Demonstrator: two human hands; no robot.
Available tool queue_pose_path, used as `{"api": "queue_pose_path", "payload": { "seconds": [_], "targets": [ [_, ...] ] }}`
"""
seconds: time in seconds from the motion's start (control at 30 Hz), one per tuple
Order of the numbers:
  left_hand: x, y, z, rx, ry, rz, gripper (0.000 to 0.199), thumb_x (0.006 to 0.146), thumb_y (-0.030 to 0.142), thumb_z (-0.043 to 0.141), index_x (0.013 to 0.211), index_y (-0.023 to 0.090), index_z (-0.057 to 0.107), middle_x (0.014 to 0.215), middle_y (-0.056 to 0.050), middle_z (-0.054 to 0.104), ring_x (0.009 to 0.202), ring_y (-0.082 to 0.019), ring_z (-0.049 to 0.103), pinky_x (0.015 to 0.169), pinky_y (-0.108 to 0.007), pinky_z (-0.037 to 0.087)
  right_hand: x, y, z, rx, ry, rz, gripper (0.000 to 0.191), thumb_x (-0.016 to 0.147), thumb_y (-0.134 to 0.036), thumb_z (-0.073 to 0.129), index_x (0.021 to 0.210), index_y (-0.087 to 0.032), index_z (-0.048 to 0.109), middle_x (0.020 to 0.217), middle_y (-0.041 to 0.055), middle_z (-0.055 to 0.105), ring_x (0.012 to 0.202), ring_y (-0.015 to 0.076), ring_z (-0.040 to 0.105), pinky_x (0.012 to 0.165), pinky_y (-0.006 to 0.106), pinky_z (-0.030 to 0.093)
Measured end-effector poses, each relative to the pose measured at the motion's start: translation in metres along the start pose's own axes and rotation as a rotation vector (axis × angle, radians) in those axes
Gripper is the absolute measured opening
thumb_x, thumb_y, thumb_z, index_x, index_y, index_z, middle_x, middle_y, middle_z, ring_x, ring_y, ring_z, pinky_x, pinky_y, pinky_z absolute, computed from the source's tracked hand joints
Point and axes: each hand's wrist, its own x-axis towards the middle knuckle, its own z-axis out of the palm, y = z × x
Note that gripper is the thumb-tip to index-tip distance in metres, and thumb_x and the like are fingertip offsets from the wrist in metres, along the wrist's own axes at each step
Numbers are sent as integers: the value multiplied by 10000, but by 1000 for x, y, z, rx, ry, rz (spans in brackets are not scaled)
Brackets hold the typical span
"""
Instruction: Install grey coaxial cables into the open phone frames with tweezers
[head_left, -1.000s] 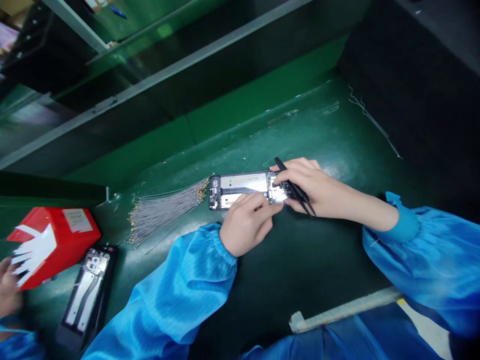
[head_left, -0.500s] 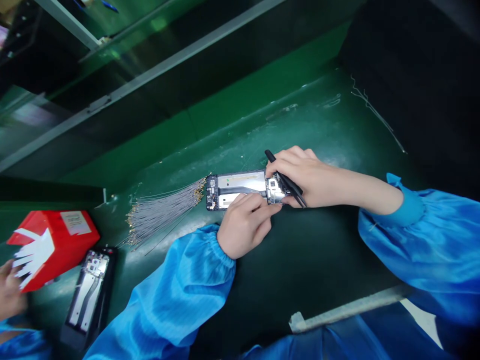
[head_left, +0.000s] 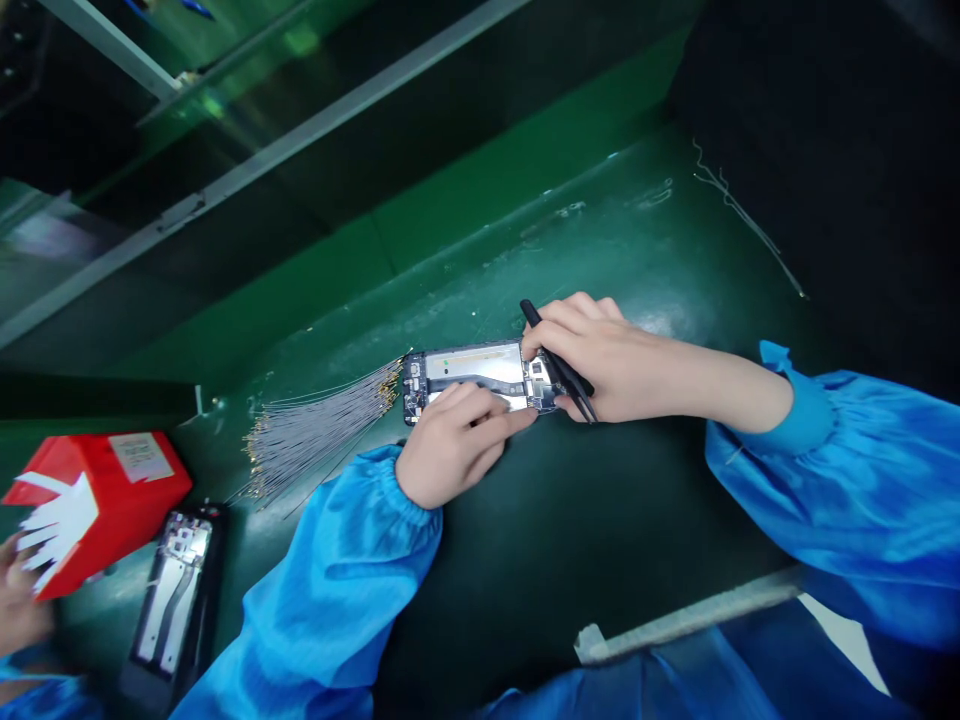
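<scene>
Your right grip (head_left: 607, 365) is closed around black tweezers (head_left: 571, 380), which lie slantwise across the hand, one end pointing far and left, the other near and right. Its fingers reach the far edge of the opened phone (head_left: 487, 358) and its thumb sits by the near edge, so the hand straddles the phone's right end, over the metal-covered circuit board (head_left: 537, 372). Your left grip (head_left: 454, 440) is bent, the index finger stretched right along the near edge; whether it pinches anything, you cannot tell.

The relation to mind: the phone lies flat on the surface (head_left: 525, 540), its long axis running left to right, the right end slightly farther from you. From your right grip most of it extends left; from your left grip the board is to the right and a little far. Your right hand is nearer the board, your left nearer the middle. Left of the phone, a cable bundle (head_left: 322, 425) has its gold tips close against the phone's left end.
</scene>
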Motion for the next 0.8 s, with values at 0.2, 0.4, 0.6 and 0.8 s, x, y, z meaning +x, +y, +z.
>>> {"api": "queue_pose_path", "payload": {
  "seconds": [0.2,0.4,0.6,0.8],
  "targets": [
    [-1,-3,1,-7,53,-4,269,891,183,391,1045,214,609,713,-13,477,687,-113,449,611,-228,403,1,2,0,27,-12,5,313,698,-304,531,987,-218,448,1028,83,458,931,250,366,700,335,274],
    [0,-1,4,28,132,-41,233,877,185,442,989,212,645,686,-3,428,638,-95,404,559,-199,377,3,-1,2,-5,-5,32,329,686,-315,536,989,-222,448,1020,82,457,924,255,363,699,336,259],
    [-1,-4,3,15,119,-19,229,871,178,456,1003,200,641,686,-2,418,637,-93,399,553,-197,373,4,-3,5,-34,16,47,340,680,-338,539,986,-226,441,999,78,454,908,250,364,679,323,243],
    [-2,-5,1,-10,89,-11,247,882,188,427,1007,200,639,698,-9,430,649,-98,410,563,-201,386,5,-1,4,-7,-8,49,330,694,-355,539,983,-234,435,987,73,451,886,244,362,673,318,242]
  ]
}}
